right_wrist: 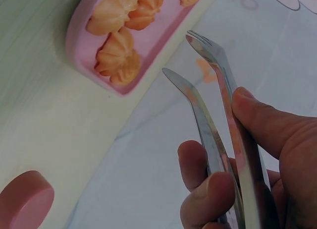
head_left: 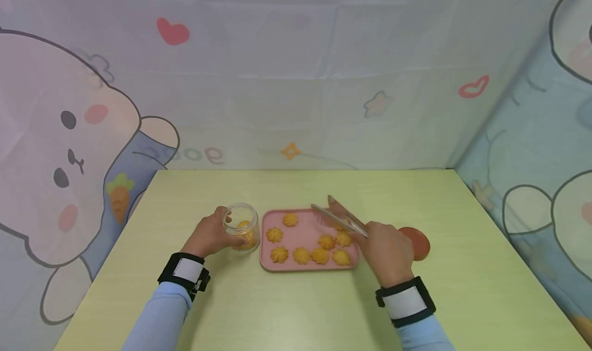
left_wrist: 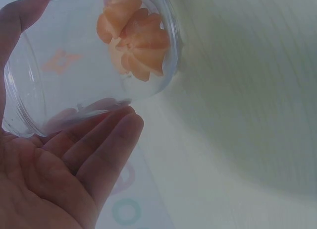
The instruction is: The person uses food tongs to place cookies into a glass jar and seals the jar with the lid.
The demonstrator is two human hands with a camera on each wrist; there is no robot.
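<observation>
My left hand [head_left: 214,235] holds a clear glass jar [head_left: 236,211], thumb and fingers on either side of it. Inside the jar, several golden piped cookies [left_wrist: 146,43] lie at the bottom, as the left wrist view shows. Metal tongs [right_wrist: 237,135] are gripped in my right hand [head_left: 387,251]. Their tips stand apart with nothing between them, above the far right part of a pink tray [head_left: 298,236]. Several swirled cookies [head_left: 279,254] are spread over that tray. In the head view the tongs partly cover a cookie near the tray's right end.
A round reddish-pink lid [head_left: 420,244] lies on the pale yellow table [head_left: 287,310], just right of my right hand. The jar stands close to the tray's left edge. A cartoon-printed cloth [head_left: 277,109] hangs behind the table and along its sides.
</observation>
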